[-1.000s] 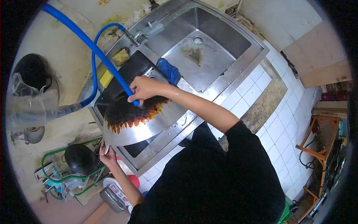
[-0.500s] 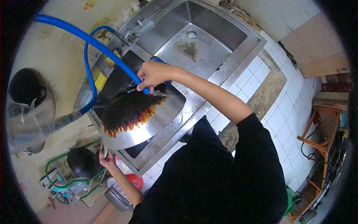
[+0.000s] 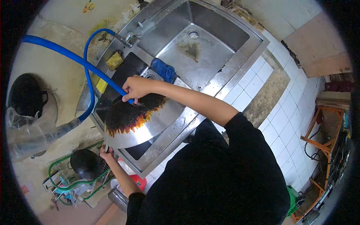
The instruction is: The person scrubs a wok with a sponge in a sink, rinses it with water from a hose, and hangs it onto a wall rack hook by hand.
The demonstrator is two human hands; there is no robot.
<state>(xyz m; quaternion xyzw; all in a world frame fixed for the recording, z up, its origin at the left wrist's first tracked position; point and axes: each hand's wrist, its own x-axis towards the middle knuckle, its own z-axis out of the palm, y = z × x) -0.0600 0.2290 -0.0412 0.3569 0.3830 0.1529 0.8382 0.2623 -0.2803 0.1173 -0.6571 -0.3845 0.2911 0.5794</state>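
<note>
A large metal wok [image 3: 150,129] lies tilted over the left sink basin, its underside charred black and streaked orange-brown. My right hand [image 3: 139,89] is closed round a blue hose [image 3: 80,59], whose open end points at the charred patch. Water at the hose end is hard to make out. Down at the wok's lower left edge, my left hand [image 3: 107,153] grips its handle [image 3: 106,147]; part of the fingers is hidden. A crumpled blue cloth [image 3: 164,70] rests on the divider between the basins.
A yellow sponge [image 3: 114,60] and a yellow block [image 3: 101,86] sit along the sink's back ledge near a tap [image 3: 129,37]. To the right is the steel basin [image 3: 219,56]. A black wok [image 3: 86,164] stands on a green rack [image 3: 52,174] at lower left.
My right hand has moved left and slightly down with the hose end, across the charred patch. The blue cloth and the drain beside it now show more fully. My left hand keeps its grip.
</note>
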